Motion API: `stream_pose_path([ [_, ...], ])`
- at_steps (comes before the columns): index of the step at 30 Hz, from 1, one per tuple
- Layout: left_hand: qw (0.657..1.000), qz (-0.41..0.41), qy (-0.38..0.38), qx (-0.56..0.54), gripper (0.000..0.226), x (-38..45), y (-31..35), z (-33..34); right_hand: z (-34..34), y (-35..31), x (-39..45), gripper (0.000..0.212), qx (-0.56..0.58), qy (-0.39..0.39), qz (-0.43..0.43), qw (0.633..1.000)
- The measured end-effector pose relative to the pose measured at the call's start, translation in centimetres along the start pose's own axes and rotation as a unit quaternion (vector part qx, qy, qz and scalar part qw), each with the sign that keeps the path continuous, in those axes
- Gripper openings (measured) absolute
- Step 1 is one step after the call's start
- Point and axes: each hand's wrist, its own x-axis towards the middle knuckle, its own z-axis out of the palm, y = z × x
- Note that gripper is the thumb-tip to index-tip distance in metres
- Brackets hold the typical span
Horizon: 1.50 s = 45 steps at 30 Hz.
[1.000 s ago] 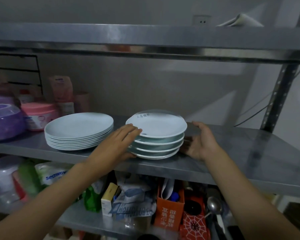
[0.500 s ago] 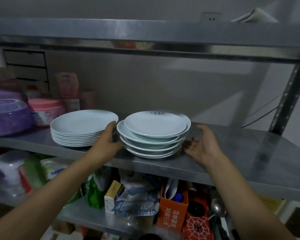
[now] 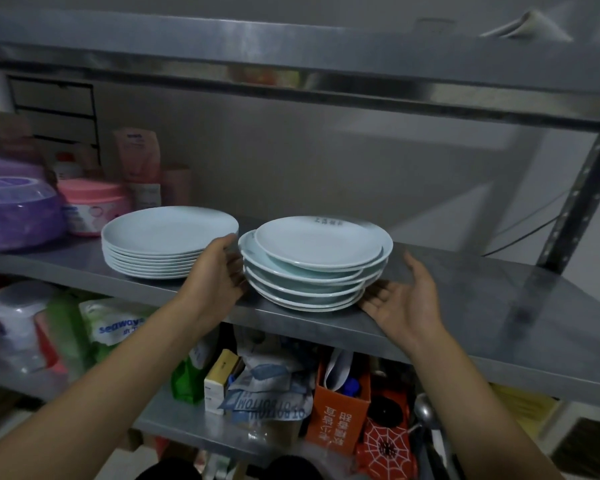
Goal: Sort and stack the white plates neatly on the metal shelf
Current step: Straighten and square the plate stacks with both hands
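Note:
Two stacks of white plates stand on the middle board of the metal shelf (image 3: 482,306). The left stack of flat plates (image 3: 167,233) is even. The right stack of deeper plates (image 3: 317,244) is uneven, its top plate shifted to the right and carrying small dark writing. My left hand (image 3: 219,271) rests between the two stacks, fingers against the left side of the right stack. Just right of that stack lies my right hand (image 3: 402,299), palm up and fingers spread, fingertips at the bottom rim, holding nothing.
A purple container (image 3: 18,213), a pink jar (image 3: 90,206) and bottles stand at the shelf's left end. The upper shelf board (image 3: 291,53) hangs low overhead. A perforated upright post (image 3: 582,195) rises at right. Boxes, bags and an orange carton (image 3: 340,410) crowd the lower shelf.
My left hand slid off the top plate down to the left side of the right stack. My right hand drew back and turned palm up. The stack's top plates shifted out of line.

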Motion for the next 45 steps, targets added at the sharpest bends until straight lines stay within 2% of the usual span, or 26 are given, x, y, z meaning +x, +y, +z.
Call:
stream_pose_path([
  [10, 1.000, -0.001, -0.006, 0.012, 0.049, 1.0, -0.3, 1.4, -0.9, 0.0, -1.8, 0.080, -0.042, 0.027, -0.008, 0.999],
  [14, 1.000, 0.000, -0.031, 0.002, 0.048, 1.6, -0.4, 2.3, -1.0, -0.9, -0.8, 0.059, -0.111, 0.049, 0.000, 0.993],
  [19, 1.000, 0.009, -0.016, -0.006, 0.049, 2.3, -0.7, 2.9, -0.6, -2.0, 2.1, 0.048, -0.220, 0.118, -0.126, 0.960],
  [21, 1.000, 0.018, -0.012, 0.005, 0.045, 2.7, -1.0, 3.0, -0.4, -2.2, 3.2, 0.050, -0.174, 0.126, -0.133, 0.968],
  [25, 1.000, 0.025, 0.010, 0.015, 0.043, 2.9, -1.6, 3.5, 0.0, -1.9, 4.3, 0.059, -0.080, 0.105, -0.128, 0.983],
  [27, 0.999, 0.047, 0.022, 0.005, 0.055, 3.1, -1.9, 3.5, 0.3, -1.7, 4.2, 0.063, -0.060, 0.076, -0.139, 0.986],
  [29, 0.995, 0.092, 0.036, -0.002, 0.057, 3.7, -2.6, 3.2, 0.4, -1.6, 4.3, 0.065, -0.059, 0.054, -0.158, 0.984],
  [31, 0.991, 0.122, 0.051, 0.005, 0.050, 4.2, -2.9, 2.9, 0.3, -1.6, 4.5, 0.057, -0.098, 0.042, -0.173, 0.979],
  [34, 0.994, 0.100, 0.043, -0.008, 0.060, 5.0, -3.4, 2.3, 0.4, -1.4, 4.7, 0.052, -0.145, 0.029, -0.198, 0.969],
  [36, 0.993, 0.108, 0.044, 0.008, 0.050, 4.9, -3.4, 2.3, 1.0, -1.4, 4.4, 0.040, -0.158, 0.048, -0.230, 0.959],
  [38, 0.988, 0.138, 0.063, 0.028, 0.032, 4.6, -3.4, 2.6, 0.2, -1.5, 5.6, 0.067, -0.157, 0.054, -0.259, 0.951],
  [39, 0.987, 0.148, 0.060, 0.028, 0.028, 4.4, -3.4, 2.8, -0.1, -1.5, 5.9, 0.071, -0.151, 0.051, -0.275, 0.948],
  [45, 0.987, 0.146, 0.055, 0.041, 0.028, 4.3, -3.4, 2.8, 0.5, -1.1, 5.5, 0.046, -0.198, 0.049, -0.305, 0.930],
])
